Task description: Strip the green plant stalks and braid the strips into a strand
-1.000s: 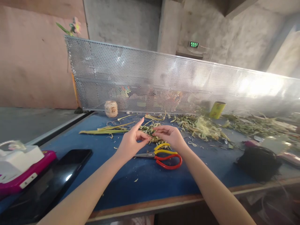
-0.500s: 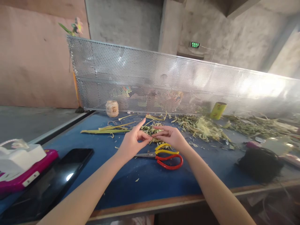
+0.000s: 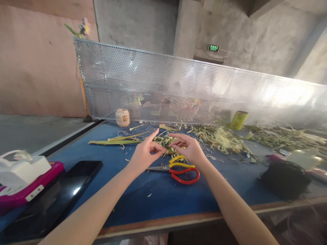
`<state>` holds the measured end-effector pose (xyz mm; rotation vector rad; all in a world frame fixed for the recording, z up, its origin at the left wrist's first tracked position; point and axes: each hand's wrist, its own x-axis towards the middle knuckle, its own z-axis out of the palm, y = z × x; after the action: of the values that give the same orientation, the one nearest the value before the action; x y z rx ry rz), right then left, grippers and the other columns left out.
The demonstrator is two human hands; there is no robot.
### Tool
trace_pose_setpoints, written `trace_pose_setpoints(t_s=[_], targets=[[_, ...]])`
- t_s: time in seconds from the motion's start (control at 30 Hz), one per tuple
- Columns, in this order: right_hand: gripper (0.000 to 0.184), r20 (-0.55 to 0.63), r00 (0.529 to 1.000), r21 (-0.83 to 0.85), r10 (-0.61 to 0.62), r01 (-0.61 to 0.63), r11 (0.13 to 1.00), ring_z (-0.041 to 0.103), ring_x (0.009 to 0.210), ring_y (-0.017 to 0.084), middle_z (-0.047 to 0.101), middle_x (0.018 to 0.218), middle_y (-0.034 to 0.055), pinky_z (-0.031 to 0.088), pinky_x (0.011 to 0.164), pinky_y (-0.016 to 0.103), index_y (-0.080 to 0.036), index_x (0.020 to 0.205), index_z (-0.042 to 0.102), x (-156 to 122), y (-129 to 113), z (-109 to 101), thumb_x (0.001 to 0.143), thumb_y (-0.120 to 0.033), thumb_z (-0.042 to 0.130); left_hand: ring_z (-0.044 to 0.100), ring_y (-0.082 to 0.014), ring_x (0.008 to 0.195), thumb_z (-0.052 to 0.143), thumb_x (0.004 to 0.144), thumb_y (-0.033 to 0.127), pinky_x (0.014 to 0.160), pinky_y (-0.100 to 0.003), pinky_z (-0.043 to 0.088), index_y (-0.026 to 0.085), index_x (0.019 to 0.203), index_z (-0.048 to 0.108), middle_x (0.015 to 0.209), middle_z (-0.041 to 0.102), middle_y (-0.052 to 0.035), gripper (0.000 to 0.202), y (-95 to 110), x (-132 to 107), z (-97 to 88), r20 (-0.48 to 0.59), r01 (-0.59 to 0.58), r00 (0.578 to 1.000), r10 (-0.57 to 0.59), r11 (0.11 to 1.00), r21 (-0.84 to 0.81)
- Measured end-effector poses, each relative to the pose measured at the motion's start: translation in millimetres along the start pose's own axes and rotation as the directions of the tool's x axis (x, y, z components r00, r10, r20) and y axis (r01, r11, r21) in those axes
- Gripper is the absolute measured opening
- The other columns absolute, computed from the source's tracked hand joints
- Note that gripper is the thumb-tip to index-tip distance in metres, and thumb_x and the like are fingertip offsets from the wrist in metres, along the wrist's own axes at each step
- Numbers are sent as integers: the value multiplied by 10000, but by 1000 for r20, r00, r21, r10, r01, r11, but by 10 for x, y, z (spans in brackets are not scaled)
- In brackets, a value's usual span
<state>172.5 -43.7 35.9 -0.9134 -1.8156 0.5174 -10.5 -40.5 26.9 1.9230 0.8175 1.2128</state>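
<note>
My left hand (image 3: 146,151) is raised over the blue table, its thumb and fingertips brought together in a pinch while the index finger points up. Facing it, my right hand (image 3: 190,147) has its fingers curled and pinched, a small gap from the left fingertips. Whatever sits between the fingertips is too small to make out. Behind and below the fingers lies a small heap of cut plant bits (image 3: 167,140), partly hidden by the hands. Scissors (image 3: 185,176) with one red and one yellow handle lie beneath the hands, blades pointing left.
Long green leaf strips (image 3: 113,142) lie left, near a twine-wrapped jar (image 3: 122,117). A dried leaf pile (image 3: 222,139) and a yellow-green cylinder (image 3: 239,120) stand right. A black phone (image 3: 53,200) and magenta power strip (image 3: 35,192) are front left. A perforated metal screen (image 3: 153,75) borders the back.
My right hand has drawn slightly right, away from the left fingertips, and its fingers have curled more. My left hand stays almost where it was.
</note>
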Motion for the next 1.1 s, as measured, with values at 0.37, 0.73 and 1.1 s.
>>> trace_pose_setpoints(t_s=[0.37, 0.73, 1.1], targets=[[359, 19, 997, -45, -73, 74, 996, 590, 709, 125, 636, 758, 16, 490, 629, 263, -227, 1069, 573, -5, -33, -21, 726, -143, 508, 596, -160, 672, 589, 704, 214, 652, -314, 480, 189, 1322, 265, 737, 635, -35, 698, 11, 15, -5, -22, 6, 1000, -7, 998, -69], [342, 117, 952, -160, -282, 298, 941, 561, 814, 139, 630, 813, 13, 446, 801, 312, -248, 1066, 578, -50, -61, -21, 760, -113, 505, 562, -119, 569, 609, 674, 174, 542, -256, 466, 171, 1273, 331, 675, 592, 11, 660, 60, 22, -20, -50, 57, 997, -65, 988, -146], [369, 119, 947, -496, -297, 316, 809, 514, 938, 210, 581, 970, 72, 389, 852, 383, -224, 1033, 611, -31, 36, -3, 691, -355, 649, 543, -107, 548, 612, 681, 201, 560, -260, 453, 155, 1257, 351, 661, 581, 15, 635, 39, 17, -14, -41, 61, 997, -67, 990, -126]])
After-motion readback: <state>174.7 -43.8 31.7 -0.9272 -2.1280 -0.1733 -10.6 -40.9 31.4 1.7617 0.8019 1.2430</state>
